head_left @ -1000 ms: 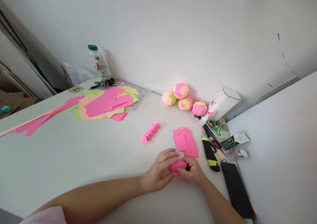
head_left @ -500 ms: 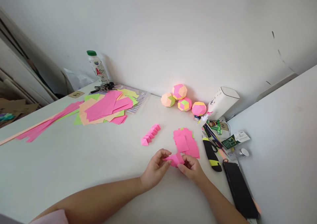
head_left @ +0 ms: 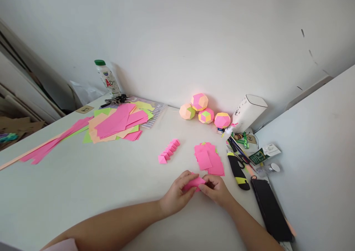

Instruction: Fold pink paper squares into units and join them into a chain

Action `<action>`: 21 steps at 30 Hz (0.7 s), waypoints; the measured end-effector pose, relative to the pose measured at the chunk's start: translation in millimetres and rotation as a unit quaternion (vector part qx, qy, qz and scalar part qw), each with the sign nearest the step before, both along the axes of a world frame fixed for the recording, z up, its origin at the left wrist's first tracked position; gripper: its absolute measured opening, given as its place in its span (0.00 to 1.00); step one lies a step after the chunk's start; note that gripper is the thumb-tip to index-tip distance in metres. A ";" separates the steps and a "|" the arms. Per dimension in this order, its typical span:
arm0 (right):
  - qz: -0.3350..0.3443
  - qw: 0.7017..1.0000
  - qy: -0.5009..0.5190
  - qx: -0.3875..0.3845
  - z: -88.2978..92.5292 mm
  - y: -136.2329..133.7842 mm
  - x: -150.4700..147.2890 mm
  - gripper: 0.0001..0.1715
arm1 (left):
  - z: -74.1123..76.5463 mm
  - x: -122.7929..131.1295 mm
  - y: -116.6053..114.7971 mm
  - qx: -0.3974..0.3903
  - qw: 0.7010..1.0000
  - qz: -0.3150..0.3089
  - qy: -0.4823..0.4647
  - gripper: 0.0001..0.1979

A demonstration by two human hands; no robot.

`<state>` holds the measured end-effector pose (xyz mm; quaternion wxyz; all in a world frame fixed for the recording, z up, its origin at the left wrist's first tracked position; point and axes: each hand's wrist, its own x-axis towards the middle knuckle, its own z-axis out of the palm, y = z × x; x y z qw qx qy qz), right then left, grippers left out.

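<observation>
Both hands meet low on the white table point(head_left: 83, 184) and pinch one small folded pink paper point(head_left: 193, 183). My left hand point(head_left: 177, 195) grips its left end, my right hand point(head_left: 217, 190) its right end, fingers curled over the fold. Just beyond the hands lies a loose stack of pink paper squares point(head_left: 208, 158). To the left of that stack sits a row of folded pink paper units point(head_left: 168, 152).
Several coloured paper balls point(head_left: 205, 112) rest against the wall beside a white box point(head_left: 248, 112). A yellow-black cutter point(head_left: 238, 171), pens and a black phone point(head_left: 270, 210) lie at right. Pink, orange and green sheets point(head_left: 116, 121), keys and a bottle point(head_left: 107, 77) sit at far left.
The hands turned and pressed the pink paper, lifting it slightly and then lowering it flatter toward the table. The view drifted a little.
</observation>
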<state>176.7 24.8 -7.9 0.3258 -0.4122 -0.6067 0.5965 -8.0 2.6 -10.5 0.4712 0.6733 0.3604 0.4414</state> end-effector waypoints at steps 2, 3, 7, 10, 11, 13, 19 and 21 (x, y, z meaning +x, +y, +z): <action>0.001 1.000 0.012 0.004 -0.8 -0.1 0.9 0.15 | 0.1 -0.1 -0.1 -0.013 1.000 0.006 0.001 0.18; 0.001 1.000 0.018 0.008 -1.2 -0.1 1.5 0.14 | 0.4 -0.1 -0.1 -0.020 1.000 0.008 0.003 0.18; -0.005 0.999 0.036 0.015 -1.5 0.1 3.2 0.14 | 1.8 0.2 0.0 -0.044 0.999 0.012 0.014 0.16; -0.008 0.998 0.050 0.020 0.8 0.7 3.1 0.13 | 2.4 0.6 0.1 -0.051 0.998 0.011 0.021 0.15; -0.010 0.998 0.053 0.022 1.8 0.9 2.8 0.12 | 2.6 0.7 0.2 -0.054 0.998 0.011 0.025 0.15; -0.012 0.998 0.056 0.024 3.6 1.1 2.3 0.11 | 3.5 0.8 0.2 -0.064 0.997 0.011 0.036 0.14; -0.042 0.998 0.052 0.017 1.8 0.5 2.6 0.09 | 9.2 0.5 1.1 -0.075 0.995 -0.003 0.067 0.12; -0.062 0.997 0.049 0.003 -0.5 0.7 3.2 0.11 | 11.0 0.3 1.6 -0.076 0.994 -0.007 0.073 0.12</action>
